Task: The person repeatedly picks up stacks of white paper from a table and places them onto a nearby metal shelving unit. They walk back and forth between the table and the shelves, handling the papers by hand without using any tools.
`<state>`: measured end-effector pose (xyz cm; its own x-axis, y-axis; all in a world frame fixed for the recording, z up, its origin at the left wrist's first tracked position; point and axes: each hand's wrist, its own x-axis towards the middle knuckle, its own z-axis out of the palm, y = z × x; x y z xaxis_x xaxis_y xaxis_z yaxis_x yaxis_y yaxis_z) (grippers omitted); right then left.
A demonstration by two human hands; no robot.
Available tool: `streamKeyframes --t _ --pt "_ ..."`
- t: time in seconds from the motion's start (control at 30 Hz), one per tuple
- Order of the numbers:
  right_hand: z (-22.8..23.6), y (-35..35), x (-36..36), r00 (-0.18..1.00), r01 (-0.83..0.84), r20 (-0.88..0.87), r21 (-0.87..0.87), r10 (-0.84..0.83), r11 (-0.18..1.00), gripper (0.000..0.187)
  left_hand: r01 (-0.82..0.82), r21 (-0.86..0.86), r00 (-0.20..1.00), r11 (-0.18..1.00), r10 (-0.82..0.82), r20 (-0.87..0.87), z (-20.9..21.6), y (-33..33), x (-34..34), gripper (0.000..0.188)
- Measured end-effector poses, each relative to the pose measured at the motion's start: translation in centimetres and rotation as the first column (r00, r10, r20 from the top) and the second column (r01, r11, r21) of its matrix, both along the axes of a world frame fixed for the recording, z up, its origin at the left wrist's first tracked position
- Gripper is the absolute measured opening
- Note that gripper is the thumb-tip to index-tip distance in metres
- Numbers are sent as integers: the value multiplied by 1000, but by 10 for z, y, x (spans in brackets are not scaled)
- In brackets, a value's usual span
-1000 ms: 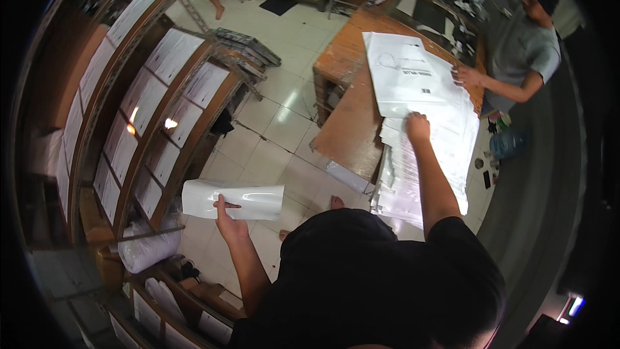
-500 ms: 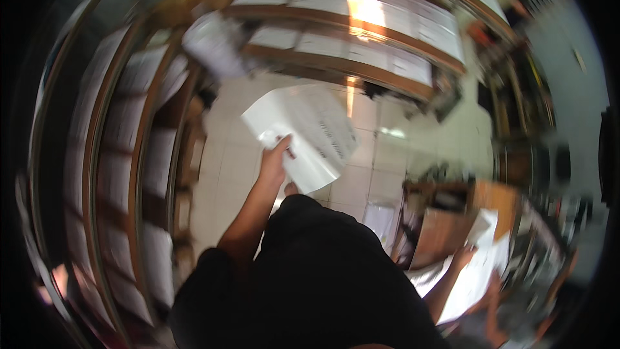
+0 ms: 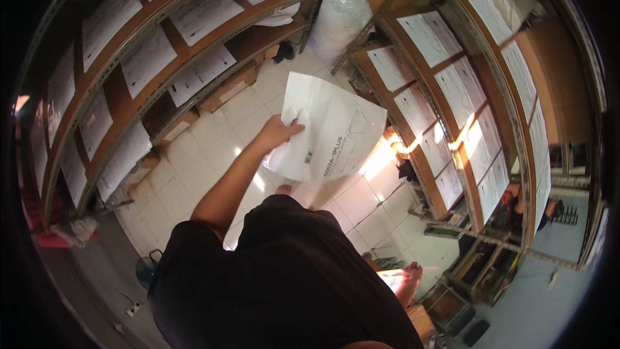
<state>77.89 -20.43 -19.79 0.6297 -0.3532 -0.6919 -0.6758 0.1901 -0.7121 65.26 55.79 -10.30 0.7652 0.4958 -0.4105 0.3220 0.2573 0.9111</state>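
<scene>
My left hand (image 3: 284, 132) grips the left edge of a large white printed sheet (image 3: 323, 152), its thumb lying on top. The sheet is slightly bowed and carries dark lettering and a line drawing. It hangs out in front of my body, above the tiled floor. Low on the right, my right hand (image 3: 411, 275) is closed at the edge of another white sheet (image 3: 391, 279). Most of that second sheet is hidden behind my dark clothing.
A metal-framed shelf (image 3: 169, 18) with stacked white printed sheets curves along the left; a similar shelf (image 3: 429, 68) stands right. Between them is a plastic-wrapped roll (image 3: 340, 22). A fan (image 3: 147, 270) stands lower left. A person (image 3: 516, 199) is partly visible beyond the right shelf.
My view has turned left, so the shelves have swung rightward across it. Both hands keep their hold. The right-hand sheet is now mostly behind my body, and the cardboard box beside it is mostly hidden.
</scene>
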Motion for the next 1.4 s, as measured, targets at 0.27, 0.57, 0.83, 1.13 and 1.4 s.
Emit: streamKeyframes --t 0.27,0.57,0.83,1.13,1.4 --pt "-10 197 114 989 -134 -62 46 137 990 22 75 409 994 910 -36 -102 8 137 60 32" --pt "-141 248 195 938 -310 224 195 265 930 15 332 719 892 611 46 -451 3 281 144 42" --pt "-65 403 252 994 -62 91 -16 63 998 35 300 593 820 747 116 -560 -28 456 229 33" --pt "-44 558 260 998 53 37 -72 -50 996 36 421 859 672 291 536 -511 -139 664 316 48" --pt "-18 660 257 989 15 -143 -173 -40 985 38 315 932 612 179 712 -344 -168 788 337 41"
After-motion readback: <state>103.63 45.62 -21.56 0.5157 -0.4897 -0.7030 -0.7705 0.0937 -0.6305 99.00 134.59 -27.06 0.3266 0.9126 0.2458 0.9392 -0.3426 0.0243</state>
